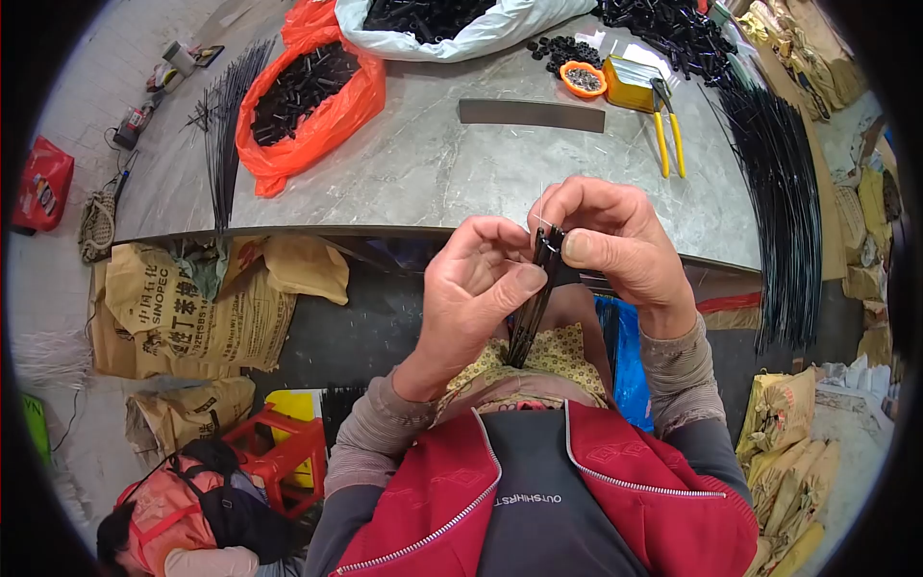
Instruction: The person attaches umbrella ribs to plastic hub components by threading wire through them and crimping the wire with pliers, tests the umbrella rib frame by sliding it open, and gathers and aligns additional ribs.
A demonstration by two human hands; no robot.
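A bundle of thin black rods (532, 313) stands slanted between my hands, in front of my lap. My left hand (481, 293) closes around its upper part, with the thumb lying along the rods. At the top end, my right hand (615, 240) pinches with thumb and bent forefinger. A fine, pale wire or strand (541, 204) shows at the bundle's tip, between the fingertips. What exactly the right fingertips press on is partly hidden. The lower end of the bundle reaches a yellow patterned cloth (567, 361) on my lap.
On the grey table (413, 173) lie a red bag (370, 91) of black pieces, a dark flat bar (531, 114), yellow-handled pliers (666, 139) and an orange bowl (583, 80). Long black rods (779, 183) overhang the right edge. A person (192, 510) is at the lower left.
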